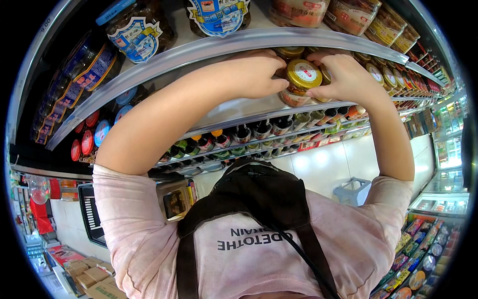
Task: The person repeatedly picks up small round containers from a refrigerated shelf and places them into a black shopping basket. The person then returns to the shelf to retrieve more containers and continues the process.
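Note:
A glass jar with a gold lid (304, 73) stands at the front edge of a shelf, between my two hands. From its left side my left hand (261, 74) grips it, thumb against the glass and fingers curled towards the back. My right hand (340, 76) holds it from the right, its thumb on the front below the lid. The fingers of this hand reach back over a second gold-lidded jar (326, 74), partly hidden. Behind the front jar shows another gold lid (289, 51).
Overhead, a shelf edge (224, 41) with large labelled jars (220, 17) runs close above my wrists. More gold-lidded jars (388, 76) line the shelf rightward. Sauce bottles (242, 132) fill lower shelves. A plastic stool (353, 190) stands on the floor; cardboard boxes (91, 276) lie lower left.

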Motion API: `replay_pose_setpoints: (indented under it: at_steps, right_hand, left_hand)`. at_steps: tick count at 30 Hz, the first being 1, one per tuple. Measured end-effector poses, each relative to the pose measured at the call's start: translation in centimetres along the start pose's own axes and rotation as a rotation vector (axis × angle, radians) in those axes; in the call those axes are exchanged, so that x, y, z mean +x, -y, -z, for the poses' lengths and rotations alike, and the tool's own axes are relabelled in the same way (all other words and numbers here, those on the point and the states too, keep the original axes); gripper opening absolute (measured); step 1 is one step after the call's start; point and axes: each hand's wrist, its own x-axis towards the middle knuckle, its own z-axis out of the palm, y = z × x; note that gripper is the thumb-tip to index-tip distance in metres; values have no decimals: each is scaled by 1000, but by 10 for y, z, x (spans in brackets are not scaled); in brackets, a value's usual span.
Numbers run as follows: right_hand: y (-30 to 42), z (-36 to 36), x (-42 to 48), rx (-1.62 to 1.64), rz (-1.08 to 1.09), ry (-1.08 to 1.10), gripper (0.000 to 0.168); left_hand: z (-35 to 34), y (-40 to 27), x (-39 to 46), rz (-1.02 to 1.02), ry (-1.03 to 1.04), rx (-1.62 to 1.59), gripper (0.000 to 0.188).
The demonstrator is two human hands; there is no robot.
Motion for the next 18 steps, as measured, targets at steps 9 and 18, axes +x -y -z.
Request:
replay_pose_setpoints:
  at_steps: [9,18]
  right_hand:
    - [3,5,12,63,-58,149,72]
    - [24,-1,15,-6,-25,-11,62]
  left_hand:
    - [14,-4,5,85,244,22,47]
    - [14,5,-7,130,169,-71,43]
